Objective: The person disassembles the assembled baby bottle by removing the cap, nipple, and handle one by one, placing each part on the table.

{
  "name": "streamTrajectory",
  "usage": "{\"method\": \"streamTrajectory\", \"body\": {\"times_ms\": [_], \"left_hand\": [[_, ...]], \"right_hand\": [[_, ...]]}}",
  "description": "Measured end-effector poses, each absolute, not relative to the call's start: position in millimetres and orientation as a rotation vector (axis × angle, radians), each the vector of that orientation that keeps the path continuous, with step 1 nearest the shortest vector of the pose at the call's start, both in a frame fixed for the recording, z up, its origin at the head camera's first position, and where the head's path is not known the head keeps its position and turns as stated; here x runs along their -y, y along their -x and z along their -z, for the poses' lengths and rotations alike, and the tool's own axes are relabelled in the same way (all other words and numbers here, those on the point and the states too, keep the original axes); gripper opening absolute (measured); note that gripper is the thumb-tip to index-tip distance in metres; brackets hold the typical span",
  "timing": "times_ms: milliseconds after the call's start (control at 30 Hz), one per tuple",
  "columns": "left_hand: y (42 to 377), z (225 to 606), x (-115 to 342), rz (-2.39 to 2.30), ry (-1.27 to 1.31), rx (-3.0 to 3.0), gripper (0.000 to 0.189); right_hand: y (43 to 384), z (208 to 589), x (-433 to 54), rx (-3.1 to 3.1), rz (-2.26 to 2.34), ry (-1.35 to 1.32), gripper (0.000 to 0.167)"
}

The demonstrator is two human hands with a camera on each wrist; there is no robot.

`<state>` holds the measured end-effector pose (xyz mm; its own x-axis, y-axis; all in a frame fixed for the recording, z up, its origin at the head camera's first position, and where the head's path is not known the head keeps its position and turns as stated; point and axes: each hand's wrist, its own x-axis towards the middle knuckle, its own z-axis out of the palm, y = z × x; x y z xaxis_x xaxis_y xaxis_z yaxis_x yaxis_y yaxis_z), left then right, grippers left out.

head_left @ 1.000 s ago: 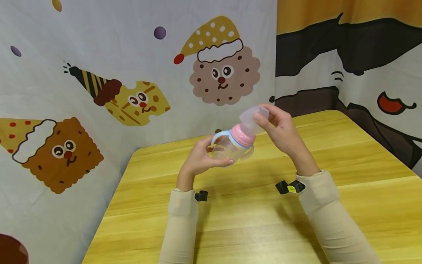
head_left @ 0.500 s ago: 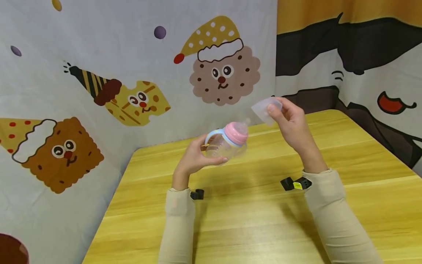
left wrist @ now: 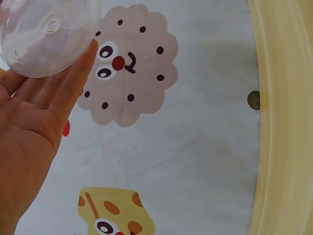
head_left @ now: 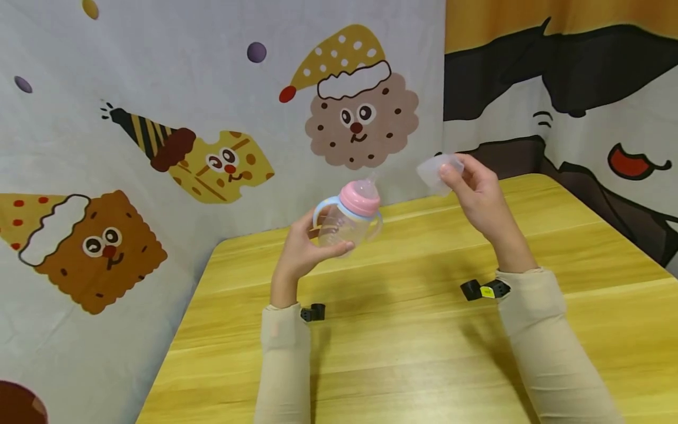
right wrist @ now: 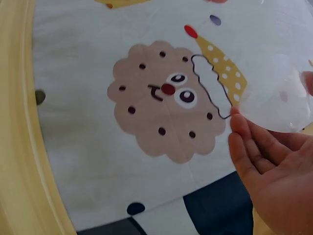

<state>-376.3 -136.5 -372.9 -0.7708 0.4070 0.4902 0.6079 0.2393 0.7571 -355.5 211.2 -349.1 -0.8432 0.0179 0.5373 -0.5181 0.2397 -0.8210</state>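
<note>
My left hand (head_left: 303, 250) grips a clear baby bottle (head_left: 339, 227) round its body, above the table. The bottle leans to the right and has a pink collar (head_left: 359, 199), a see-through nipple on top and blue-white side handles. In the left wrist view the round base of the bottle (left wrist: 49, 34) faces the camera, with fingers behind it. To the right, apart from the bottle, my right hand (head_left: 479, 197) pinches a translucent cap (head_left: 438, 172) between thumb and fingers. The right wrist view shows this cap (right wrist: 279, 98) at the fingertips.
Under both hands lies a wood-grain table (head_left: 392, 341). Behind it hangs a pale cloth (head_left: 212, 70) printed with cartoon biscuits and cheese, meeting the table's far edge. A second printed curtain (head_left: 572, 135) hangs at the right.
The right hand has lifted the cap off the bottle's top and moved away to the right. The left hand has shifted left with the bottle and tipped it more upright, leaving the nipple exposed.
</note>
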Motion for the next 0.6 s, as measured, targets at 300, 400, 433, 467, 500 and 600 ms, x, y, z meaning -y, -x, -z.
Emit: {"method": "streamTrajectory", "body": {"times_ms": [300,400,433,467,500,600], "left_hand": [[375,370,140,1.556,0.929,2.303,0.064],[374,369,140,1.545,0.918,2.293,0.064],[374,369,140,1.536,0.914,2.291,0.064],[374,368,140,1.532,0.912,2.286,0.064],[373,368,141,1.529,0.910,2.281,0.064],[373,367,141,1.523,0.907,2.267,0.064]], "right_hand": [[364,358,-221,2.413,-1.470,-0.317,0.049],[366,362,-224,2.522,-1.407,-0.318,0.053],[367,363,-224,2.547,-1.392,-0.324,0.053],[368,364,-225,2.565,-1.385,-0.338,0.053],[369,365,-225,2.580,-1.376,-0.354,0.054],[374,370,-227,2.609,-1.352,-0.389,0.053]]}}
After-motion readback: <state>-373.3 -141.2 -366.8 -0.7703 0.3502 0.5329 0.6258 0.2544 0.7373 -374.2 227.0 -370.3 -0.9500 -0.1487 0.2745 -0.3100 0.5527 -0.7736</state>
